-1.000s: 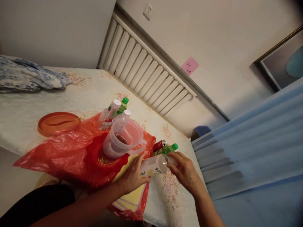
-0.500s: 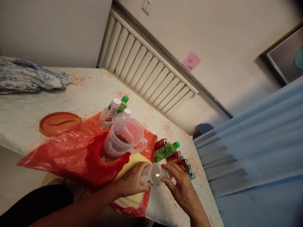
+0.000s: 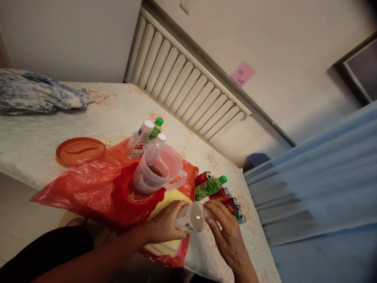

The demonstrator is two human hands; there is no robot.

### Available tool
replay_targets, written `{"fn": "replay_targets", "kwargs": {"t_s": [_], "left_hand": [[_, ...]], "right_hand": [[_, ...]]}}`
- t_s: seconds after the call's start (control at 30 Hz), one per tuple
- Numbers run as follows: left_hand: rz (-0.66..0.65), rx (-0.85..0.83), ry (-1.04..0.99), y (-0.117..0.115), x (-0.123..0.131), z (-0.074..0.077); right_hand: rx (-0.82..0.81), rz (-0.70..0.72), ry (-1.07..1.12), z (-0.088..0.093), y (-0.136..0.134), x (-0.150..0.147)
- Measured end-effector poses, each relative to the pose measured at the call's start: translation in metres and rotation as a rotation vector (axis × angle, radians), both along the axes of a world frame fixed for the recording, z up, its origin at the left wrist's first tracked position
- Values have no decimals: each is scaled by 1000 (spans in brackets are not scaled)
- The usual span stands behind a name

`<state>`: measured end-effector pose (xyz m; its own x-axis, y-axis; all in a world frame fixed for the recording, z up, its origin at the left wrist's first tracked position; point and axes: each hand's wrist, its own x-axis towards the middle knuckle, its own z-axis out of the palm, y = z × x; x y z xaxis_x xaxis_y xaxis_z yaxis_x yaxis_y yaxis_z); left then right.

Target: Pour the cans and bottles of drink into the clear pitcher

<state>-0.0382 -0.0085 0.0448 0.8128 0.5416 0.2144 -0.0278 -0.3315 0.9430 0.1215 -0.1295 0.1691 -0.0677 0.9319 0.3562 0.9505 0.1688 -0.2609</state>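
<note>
My left hand (image 3: 169,222) is wrapped round a clear plastic cup (image 3: 188,221) with a small printed pattern, tilted so its round end faces right. Against that end, the fingers of my right hand (image 3: 224,226) pinch a clear plastic piece (image 3: 208,213), mostly hidden by the fingers. Just beyond my hands stands a translucent measuring jug (image 3: 159,171) with brown liquid inside, on a red round mat (image 3: 125,192). Beneath my left hand lies a yellow cloth (image 3: 173,196).
A red plastic bag (image 3: 73,188) spreads over the table. An orange lid (image 3: 79,151) lies left. Behind the jug stand a clear bottle (image 3: 141,137) and a green-capped bottle (image 3: 157,126). Several cans (image 3: 220,195) and a green bottle (image 3: 210,188) lie right. A radiator (image 3: 182,74) lines the wall.
The right-hand fingers and the clear piece have shifted slightly, covering more of the piece. The camera view has moved a little, so the table things appear slightly further right.
</note>
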Motion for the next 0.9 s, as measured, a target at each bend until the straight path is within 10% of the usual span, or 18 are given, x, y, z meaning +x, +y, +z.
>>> {"fn": "replay_targets", "kwargs": {"t_s": [0.43, 0.6, 0.9], "left_hand": [[-69, 0, 70, 4, -6, -1], [-69, -33, 50, 2, -9, 3], [-57, -45, 31, 4, -12, -6]], "right_hand": [[73, -104, 447, 0, 9, 13], [-61, -375, 926, -47, 29, 30], [-235, -332, 1287, -122, 79, 24]]}}
